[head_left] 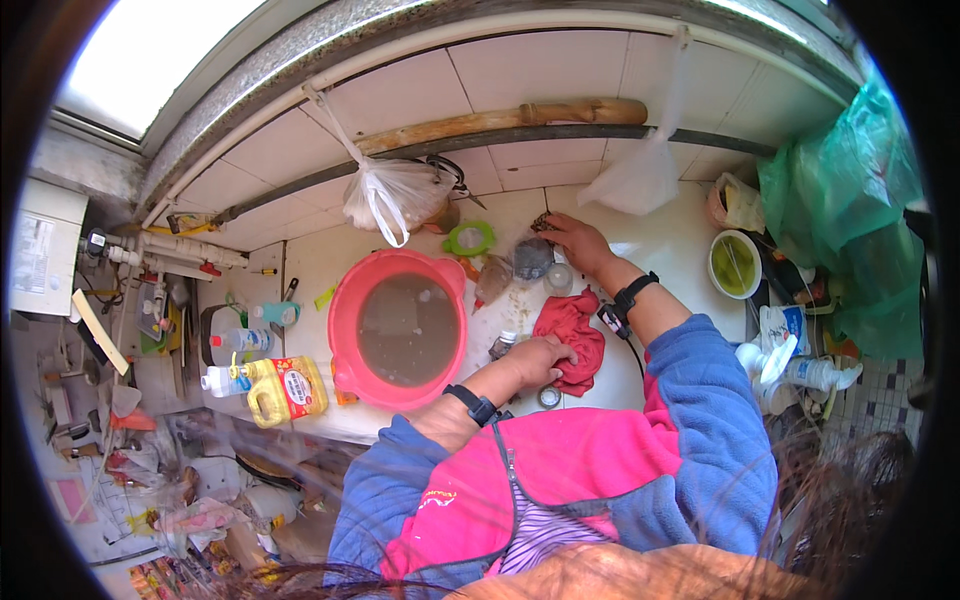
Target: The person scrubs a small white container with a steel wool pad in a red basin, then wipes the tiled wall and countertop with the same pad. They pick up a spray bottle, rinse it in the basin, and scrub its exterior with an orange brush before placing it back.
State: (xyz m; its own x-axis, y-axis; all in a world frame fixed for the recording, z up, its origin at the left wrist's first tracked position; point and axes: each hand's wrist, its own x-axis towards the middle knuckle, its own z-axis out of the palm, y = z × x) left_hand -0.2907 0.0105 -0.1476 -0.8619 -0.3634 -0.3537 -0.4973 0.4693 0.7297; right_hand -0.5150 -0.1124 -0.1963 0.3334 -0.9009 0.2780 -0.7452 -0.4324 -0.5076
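Note:
At the middle of the white counter (630, 270), my left hand (538, 362) has its fingers curled on the near left edge of a crumpled red cloth (572, 345). My right hand (578, 245) reaches farther back, its fingers closed on a small dark, mottled thing (541, 222) that I cannot make out fully. Just left of that hand are a jar with dark grey contents (533, 258) and a clear glass jar (558, 279). Close by my left hand are a small glass jar (502, 345) and a round lid-like piece (549, 397).
A pink basin (345, 335) of murky water stands left, beside a yellow oil jug (288, 392). A green-rimmed lid (468, 238) lies behind. White plastic bags (392, 195) hang from a rail. A white tub of greenish liquid (734, 264) and pump bottles (765, 360) stand right.

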